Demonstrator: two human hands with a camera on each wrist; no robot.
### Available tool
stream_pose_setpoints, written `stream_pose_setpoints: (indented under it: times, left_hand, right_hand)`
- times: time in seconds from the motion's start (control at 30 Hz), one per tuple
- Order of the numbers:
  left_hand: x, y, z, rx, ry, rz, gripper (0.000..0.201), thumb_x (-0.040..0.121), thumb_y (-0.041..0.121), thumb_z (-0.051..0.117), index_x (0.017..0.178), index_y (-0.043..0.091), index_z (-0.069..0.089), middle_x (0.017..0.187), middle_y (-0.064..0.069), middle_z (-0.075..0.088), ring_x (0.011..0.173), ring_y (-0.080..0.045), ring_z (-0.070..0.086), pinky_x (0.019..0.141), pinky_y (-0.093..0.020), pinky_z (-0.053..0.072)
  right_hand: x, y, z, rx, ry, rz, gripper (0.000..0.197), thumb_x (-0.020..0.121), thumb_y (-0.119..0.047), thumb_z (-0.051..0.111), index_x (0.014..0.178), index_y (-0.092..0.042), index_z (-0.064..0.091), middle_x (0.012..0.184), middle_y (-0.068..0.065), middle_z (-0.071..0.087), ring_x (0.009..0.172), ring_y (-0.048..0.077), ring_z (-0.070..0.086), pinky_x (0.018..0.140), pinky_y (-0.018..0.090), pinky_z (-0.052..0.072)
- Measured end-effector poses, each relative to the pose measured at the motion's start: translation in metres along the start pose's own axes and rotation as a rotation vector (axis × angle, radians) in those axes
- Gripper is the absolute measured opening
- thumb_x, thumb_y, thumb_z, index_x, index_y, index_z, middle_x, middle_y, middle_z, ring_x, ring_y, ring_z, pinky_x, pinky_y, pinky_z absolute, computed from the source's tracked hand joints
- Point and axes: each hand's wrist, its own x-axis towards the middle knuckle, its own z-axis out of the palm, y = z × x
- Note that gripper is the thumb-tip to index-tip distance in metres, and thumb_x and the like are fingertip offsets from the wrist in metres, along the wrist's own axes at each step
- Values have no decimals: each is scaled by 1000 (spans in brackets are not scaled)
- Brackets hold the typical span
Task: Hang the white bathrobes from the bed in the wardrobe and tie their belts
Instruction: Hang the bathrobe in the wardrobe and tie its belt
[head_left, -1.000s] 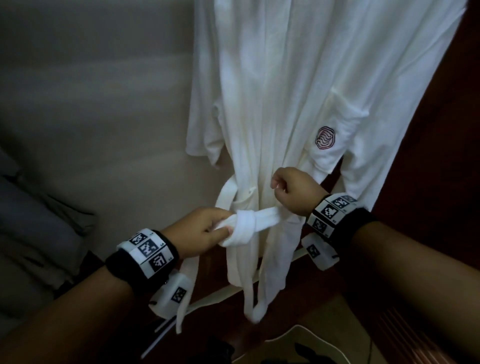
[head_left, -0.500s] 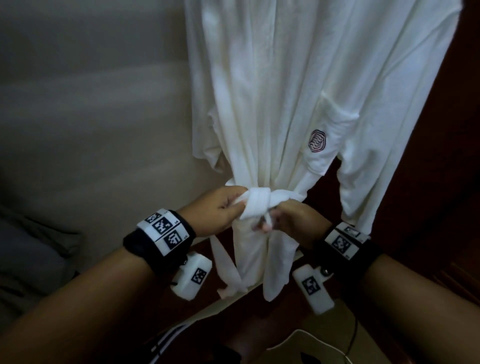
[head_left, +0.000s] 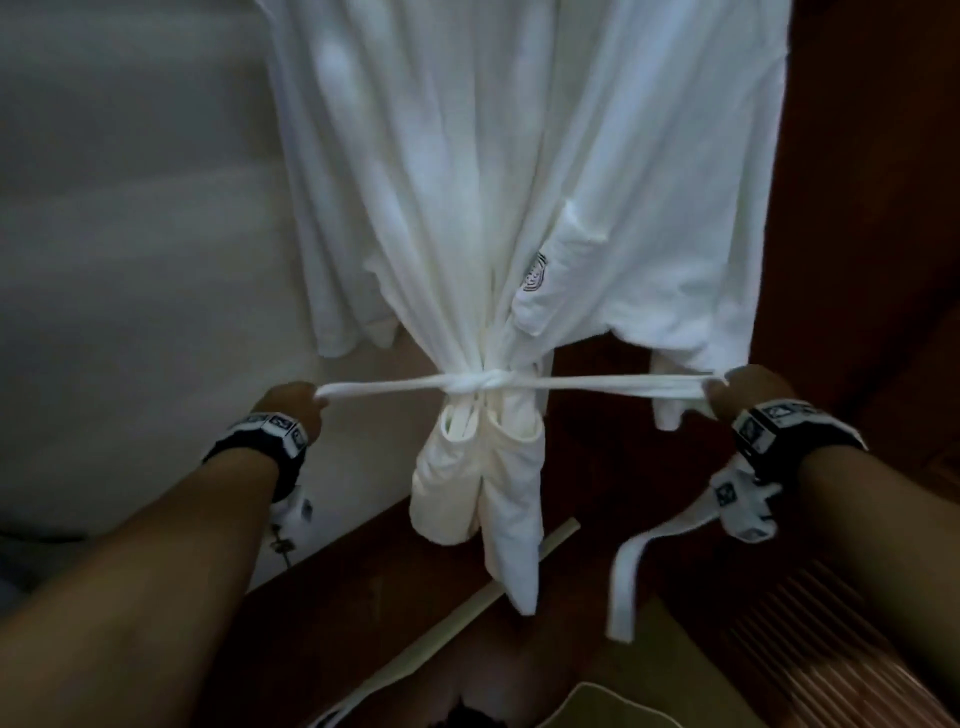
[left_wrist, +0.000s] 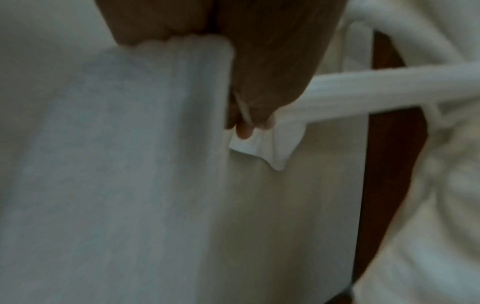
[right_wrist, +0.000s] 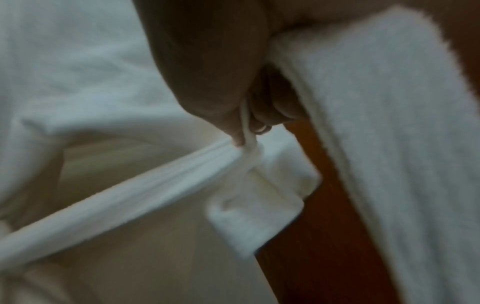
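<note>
A white bathrobe (head_left: 493, 182) with a round crest on its pocket hangs in front of me, cinched at the waist by its white belt (head_left: 597, 385). The belt's knot (head_left: 480, 383) sits at the middle, and both ends are stretched taut sideways. My left hand (head_left: 293, 402) grips the left end; in the left wrist view my left hand (left_wrist: 257, 115) pinches the belt (left_wrist: 376, 86) between thumb and fingers. My right hand (head_left: 737, 392) grips the right end, whose tail (head_left: 631, 577) dangles below the wrist. In the right wrist view my right hand (right_wrist: 244, 131) pinches the belt (right_wrist: 130, 197).
A pale wall (head_left: 130, 260) stands to the left of the robe. Dark red-brown wardrobe wood (head_left: 872, 208) lies to the right and below. A pale strip (head_left: 467, 613) runs diagonally along the floor edge, with a ribbed panel (head_left: 831, 654) at the lower right.
Both hands have moved from the knot outward to either side, drawing the belt ends into a taut horizontal line. The knot has tightened and the robe's waist is bunched in.
</note>
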Motion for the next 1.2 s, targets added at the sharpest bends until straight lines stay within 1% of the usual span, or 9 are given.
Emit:
stream_pose_setpoints:
  times: [0.17,0.33,0.43,0.5,0.63,0.8,0.93,1.03,1.2]
  left_hand:
    - [15,12,0,28,-22,5,30,101,26,47,113,5,66,117,-17,66,102,-30,64,81,-31,47]
    - [17,47,-47,18,-163,191,28,91,30,65,116,18,68,125,-6,63,112,-23,59,90,-25,42]
    - [17,86,-114,-172,107,356,24,87,14,64,110,15,71,116,-11,63,104,-27,60,89,-27,41]
    - [13,113,-172,-279,341,441,22,82,7,65,102,11,72,103,-12,64,88,-27,60,80,-25,41]
    - [-5,164,-286,-343,682,575,11,85,14,65,94,17,70,92,-1,60,71,-16,57,77,-27,46]
    - [-36,214,-401,-191,1012,674,14,85,27,56,95,22,64,94,-2,56,84,-25,58,78,-34,49]
    - [-44,233,-462,-6,1165,456,33,83,35,57,115,27,58,117,-7,54,110,-34,53,96,-45,42]
    - [-38,235,-482,105,1063,244,52,88,34,61,137,30,45,138,-5,48,126,-32,46,105,-44,32]
    - [-18,250,-484,227,895,198,60,96,37,49,151,34,26,156,4,35,138,-25,39,112,-41,26]
  right_hand:
    - [6,1,8,53,57,0,34,97,-39,43,76,-16,55,88,12,63,70,25,53,65,29,40]
    - [-4,-27,-40,26,15,-161,23,90,-33,55,73,-18,59,76,4,60,71,25,59,59,30,40]
    - [-19,-60,-100,289,282,-260,4,80,-16,59,77,-17,57,74,2,61,69,25,58,62,33,46]
    - [-28,-82,-154,429,500,-357,7,78,-11,57,82,-15,54,78,4,60,68,27,55,62,32,41]
    - [-37,-119,-266,586,789,-574,14,77,-13,54,90,-20,52,89,3,59,78,21,54,69,27,34]
    - [-50,-177,-370,486,763,-954,9,80,-23,62,89,-23,61,82,-6,59,78,14,57,71,29,43]
    - [-49,-222,-408,310,621,-1013,9,78,-32,61,86,-29,63,85,-6,65,84,16,62,73,24,45]
    - [-50,-243,-406,101,593,-1094,23,85,-32,56,105,-25,65,105,3,66,95,24,64,80,29,51]
    - [-35,-229,-395,131,267,-1007,48,82,-28,49,130,-28,50,131,4,56,107,28,60,87,38,53]
